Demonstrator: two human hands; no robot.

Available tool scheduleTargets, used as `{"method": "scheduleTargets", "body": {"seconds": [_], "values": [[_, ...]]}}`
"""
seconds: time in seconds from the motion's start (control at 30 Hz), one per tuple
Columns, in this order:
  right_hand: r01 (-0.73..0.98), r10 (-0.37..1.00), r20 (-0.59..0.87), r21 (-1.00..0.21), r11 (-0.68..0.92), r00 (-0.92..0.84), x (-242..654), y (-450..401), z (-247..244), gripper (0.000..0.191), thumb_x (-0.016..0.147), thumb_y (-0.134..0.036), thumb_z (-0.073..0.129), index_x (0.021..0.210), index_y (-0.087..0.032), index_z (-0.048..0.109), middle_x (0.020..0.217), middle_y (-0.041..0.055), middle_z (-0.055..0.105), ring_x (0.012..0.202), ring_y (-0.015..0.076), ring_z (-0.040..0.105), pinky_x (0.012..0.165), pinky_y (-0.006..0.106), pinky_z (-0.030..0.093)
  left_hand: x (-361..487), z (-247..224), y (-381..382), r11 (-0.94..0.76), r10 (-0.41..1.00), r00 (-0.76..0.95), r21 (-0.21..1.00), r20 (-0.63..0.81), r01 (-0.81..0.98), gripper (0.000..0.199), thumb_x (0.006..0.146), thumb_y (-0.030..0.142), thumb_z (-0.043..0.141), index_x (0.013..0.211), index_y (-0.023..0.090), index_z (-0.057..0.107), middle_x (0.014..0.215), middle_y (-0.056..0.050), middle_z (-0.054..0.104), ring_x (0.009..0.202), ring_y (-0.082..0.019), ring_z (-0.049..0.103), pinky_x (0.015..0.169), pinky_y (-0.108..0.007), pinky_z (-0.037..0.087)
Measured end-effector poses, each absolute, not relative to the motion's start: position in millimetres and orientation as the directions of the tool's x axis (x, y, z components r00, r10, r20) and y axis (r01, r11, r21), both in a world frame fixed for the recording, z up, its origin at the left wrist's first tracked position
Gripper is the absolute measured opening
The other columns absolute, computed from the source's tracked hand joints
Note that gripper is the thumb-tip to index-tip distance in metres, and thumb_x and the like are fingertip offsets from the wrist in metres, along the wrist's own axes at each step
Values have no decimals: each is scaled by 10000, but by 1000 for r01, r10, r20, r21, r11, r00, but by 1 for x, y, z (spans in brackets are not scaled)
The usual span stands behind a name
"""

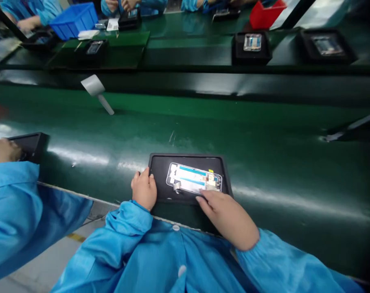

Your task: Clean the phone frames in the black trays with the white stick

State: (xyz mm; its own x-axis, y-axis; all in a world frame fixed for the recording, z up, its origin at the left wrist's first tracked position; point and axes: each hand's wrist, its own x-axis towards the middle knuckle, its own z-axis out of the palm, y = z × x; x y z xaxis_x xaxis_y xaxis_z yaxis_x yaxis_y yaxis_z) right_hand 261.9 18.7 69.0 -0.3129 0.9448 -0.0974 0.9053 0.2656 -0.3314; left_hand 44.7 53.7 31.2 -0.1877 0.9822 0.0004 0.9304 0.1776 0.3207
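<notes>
A black tray (160,162) lies on the green bench near its front edge, slightly right of my body's middle line. Inside it, a phone-like device (192,178) with a silvery frame, blue strips and a yellow tab sits at a slight tilt. My left hand (144,189) grips the tray's left rim, fingers bent over it. With thumb and index finger close together, my right hand (226,213) touches the lower right edge of the device. A small silvery curled piece (177,186) rests at the device's lower left.
A white scoop-shaped object (95,87) stands on the green bench (172,114). At the left, a co-worker's hand (3,150) is at another black tray (32,144). Across the raised line are trays with devices (252,42), a blue bin (75,20) and a red bin (266,14).
</notes>
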Motion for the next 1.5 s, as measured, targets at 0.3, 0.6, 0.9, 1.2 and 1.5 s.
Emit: {"method": "scheduleTargets", "body": {"seconds": [0.3,0.6,0.9,1.2,1.5], "values": [[865,863,-165,-259,430,-478,228,44,80,360,824,-212,418,1165,-284,505,1096,77,551,839,222,551,684,313,431,46,41,16,-485,852,432,137,296,864,276,784,206,491,1035,250,595,1067,-85,556,1110,-293,407,894,-487,377],[879,848,-261,-264,398,-462,219,61,85,329,814,-241,394,1108,-274,538,904,94,576,782,241,554,607,309,394,54,44,10,-652,730,567,144,382,744,178,803,220,478,883,238,635,934,-37,628,1028,-229,482,841,-388,411],[772,866,-403,-635,-31,-297,229,78,85,354,860,-339,297,1024,-230,592,1003,43,634,940,200,567,794,304,411,90,42,21,-782,613,725,110,314,613,189,834,182,445,962,188,584,945,-12,647,958,-173,527,824,-319,372],[818,921,-340,-574,-43,-190,283,61,96,348,857,-283,347,1076,-164,590,1074,66,613,994,175,547,876,275,389,126,45,49,-664,746,657,210,110,718,162,821,153,438,919,154,566,709,-34,608,737,-177,550,695,-314,414],[885,919,-226,-416,210,-323,291,31,85,298,864,-285,392,1068,-164,573,979,80,627,900,212,557,789,335,415,126,45,51,-678,735,659,162,158,717,176,810,143,452,954,145,554,719,-50,595,737,-192,540,685,-337,413]]}}
